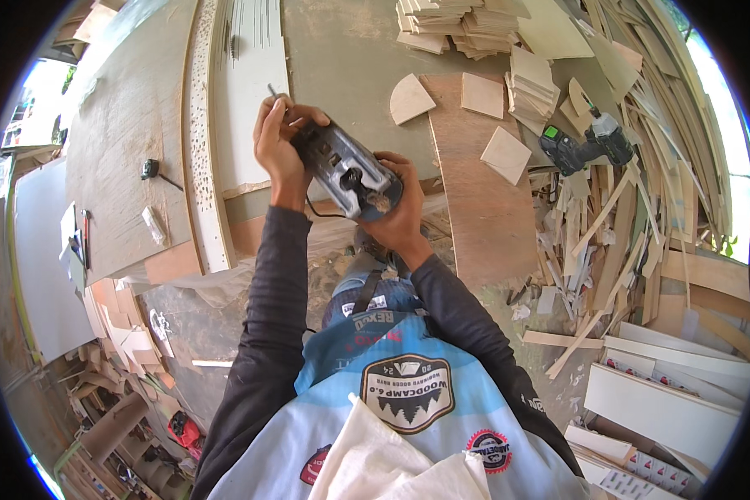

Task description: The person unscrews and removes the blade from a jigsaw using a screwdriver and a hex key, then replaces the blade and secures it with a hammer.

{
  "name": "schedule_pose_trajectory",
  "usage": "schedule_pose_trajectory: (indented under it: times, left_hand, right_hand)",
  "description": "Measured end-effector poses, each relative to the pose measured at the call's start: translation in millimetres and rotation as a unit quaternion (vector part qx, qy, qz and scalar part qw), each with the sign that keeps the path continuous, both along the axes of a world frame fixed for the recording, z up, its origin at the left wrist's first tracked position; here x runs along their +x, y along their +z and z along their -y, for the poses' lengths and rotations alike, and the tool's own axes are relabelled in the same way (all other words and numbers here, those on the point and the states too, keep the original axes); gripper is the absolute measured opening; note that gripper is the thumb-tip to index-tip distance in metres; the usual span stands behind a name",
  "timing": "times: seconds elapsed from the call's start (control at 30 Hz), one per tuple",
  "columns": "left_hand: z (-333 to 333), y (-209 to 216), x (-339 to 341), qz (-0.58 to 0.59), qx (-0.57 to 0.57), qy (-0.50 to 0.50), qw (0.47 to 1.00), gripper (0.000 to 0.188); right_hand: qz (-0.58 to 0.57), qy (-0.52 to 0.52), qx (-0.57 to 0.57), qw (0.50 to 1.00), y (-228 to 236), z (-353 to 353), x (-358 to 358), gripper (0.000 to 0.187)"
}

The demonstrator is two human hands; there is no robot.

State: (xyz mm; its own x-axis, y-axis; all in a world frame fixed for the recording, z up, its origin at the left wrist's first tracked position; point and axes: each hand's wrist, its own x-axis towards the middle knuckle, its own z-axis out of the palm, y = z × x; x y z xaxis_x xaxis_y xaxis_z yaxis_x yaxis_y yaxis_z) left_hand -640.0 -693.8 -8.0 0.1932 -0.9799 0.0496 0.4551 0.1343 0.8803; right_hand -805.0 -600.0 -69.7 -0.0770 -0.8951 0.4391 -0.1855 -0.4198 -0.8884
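A jigsaw point(346, 172) is held up over the near edge of the workbench, turned so its metal base plate and slots face me. My right hand point(404, 204) wraps round its lower right end. At its upper left end is my left hand point(283, 150), with fingers bent against the tool. A thin dark metal rod point(272, 89) pokes out past the left fingertips; its other end is hidden, so its kind is unclear. From below the jigsaw runs a black cord point(325, 215).
Plywood pieces point(483, 93) lie on the bench, with stacks at the back. A cordless drill point(587, 146) stands right, beside piled offcuts point(617, 225). Left are a long perforated strip point(202, 142), a tape measure point(150, 169) and a white panel point(250, 125). Scraps litter the floor.
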Motion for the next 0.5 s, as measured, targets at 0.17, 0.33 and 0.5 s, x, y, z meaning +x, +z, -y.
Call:
schedule_pose_trajectory:
  times: [0.17, 0.33, 0.5]
  left_hand:
    - [36, -26, -14, -0.006, 0.040, -0.039, 0.998, 0.017]
    - [44, -36, -19, -0.006, 0.072, -0.029, 0.997, 0.016]
    - [53, -35, -25, -0.018, 0.096, 0.002, 0.995, 0.017]
  right_hand:
    - [0.004, -0.040, 0.051, 0.998, -11, 16, -4, 0.077]
    - [-0.061, -0.049, 0.028, 0.997, -29, 30, -11, 0.077]
    - [-0.020, -0.040, 0.069, 0.997, -4, 28, -10, 0.073]
